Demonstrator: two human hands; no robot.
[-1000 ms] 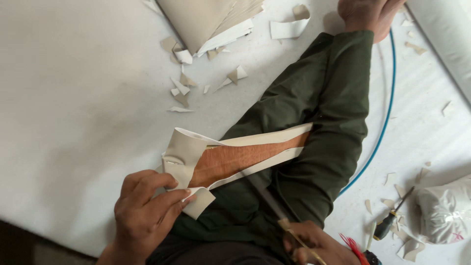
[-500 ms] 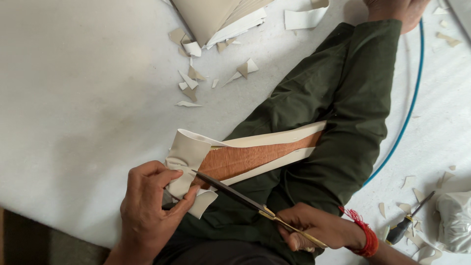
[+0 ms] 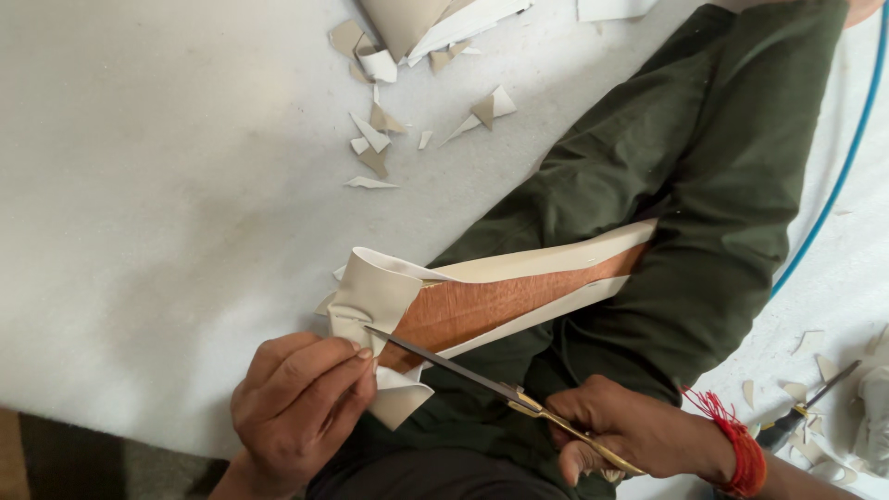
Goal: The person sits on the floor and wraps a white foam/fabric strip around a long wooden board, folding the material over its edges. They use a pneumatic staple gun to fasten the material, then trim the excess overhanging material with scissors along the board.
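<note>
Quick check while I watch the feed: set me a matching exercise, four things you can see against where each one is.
Things:
1. scissors
2. wooden piece
3. offcut scraps
4. blue hose

Places:
A. scattered on the white sheet, top centre
B. in the right hand, tips at the cream covering by the left hand
C. curving along the right edge
D. lying across the green-trousered leg

Pairs: 1-B, 2-D, 3-A, 4-C

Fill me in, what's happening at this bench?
A seated person trims cream sheet material wrapped around a reddish-brown wooden piece resting on their leg. The left hand pinches the folded end; the right hand works brass-handled scissors, blades at the fold. Offcuts litter the white surface.
</note>
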